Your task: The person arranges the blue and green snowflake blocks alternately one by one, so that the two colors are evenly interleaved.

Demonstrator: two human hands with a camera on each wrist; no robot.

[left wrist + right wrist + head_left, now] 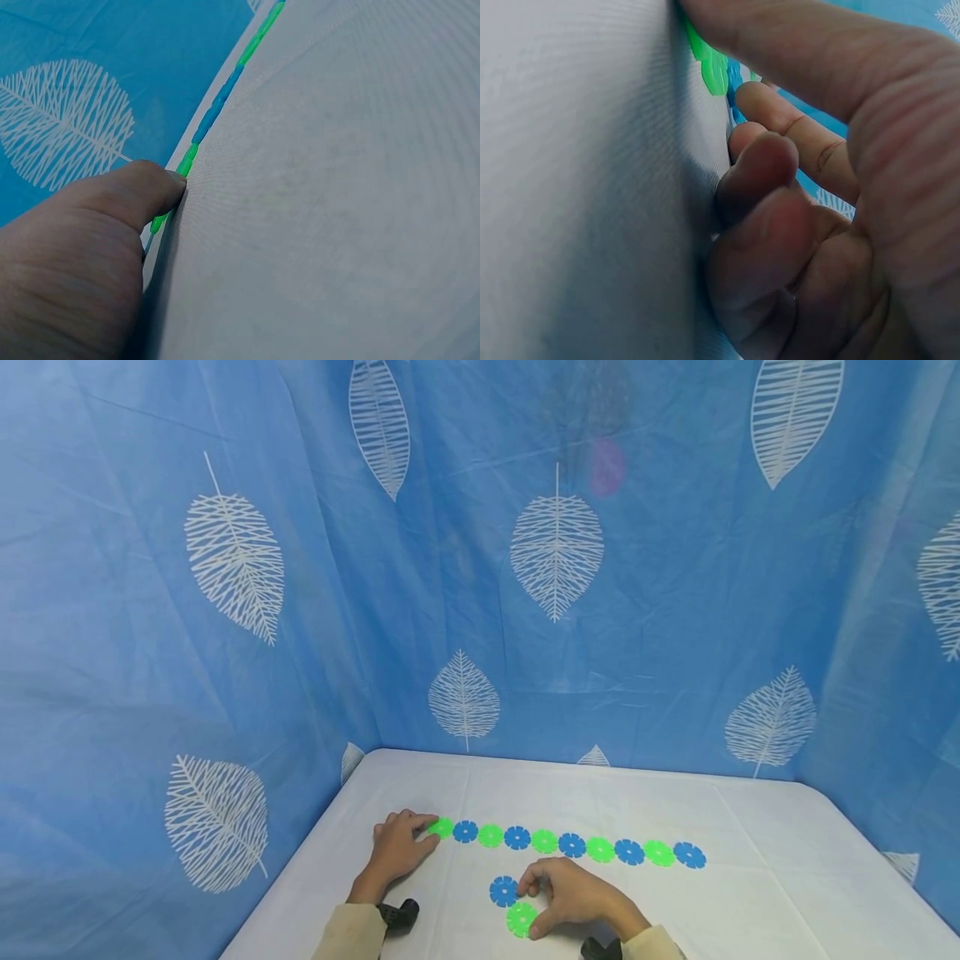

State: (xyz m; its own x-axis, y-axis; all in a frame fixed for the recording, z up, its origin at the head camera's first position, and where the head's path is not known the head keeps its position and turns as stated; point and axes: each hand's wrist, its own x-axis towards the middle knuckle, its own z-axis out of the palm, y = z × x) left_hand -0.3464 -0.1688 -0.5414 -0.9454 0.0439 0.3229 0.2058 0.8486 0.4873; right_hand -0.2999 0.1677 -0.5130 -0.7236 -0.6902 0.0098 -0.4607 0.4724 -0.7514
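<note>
A long row of notched plastic snowflake discs, alternating green and blue, lies across the white table. My left hand (399, 845) pinches the green disc (441, 828) at the row's left end between thumb (169, 187) and forefinger. Nearer to me, a blue disc (503, 891) and a green disc (521, 919) lie edge to edge on a slant. My right hand (573, 893) grips this pair from the right, thumb at the green disc's lower edge and forefinger beside the blue one. The right wrist view shows the other fingers curled near the tabletop.
The row ends at the right with a blue disc (689, 855). A blue curtain (637, 677) with white leaf prints hangs behind the table and along its sides. Black wrist mounts sit under both of my sleeves (351, 933).
</note>
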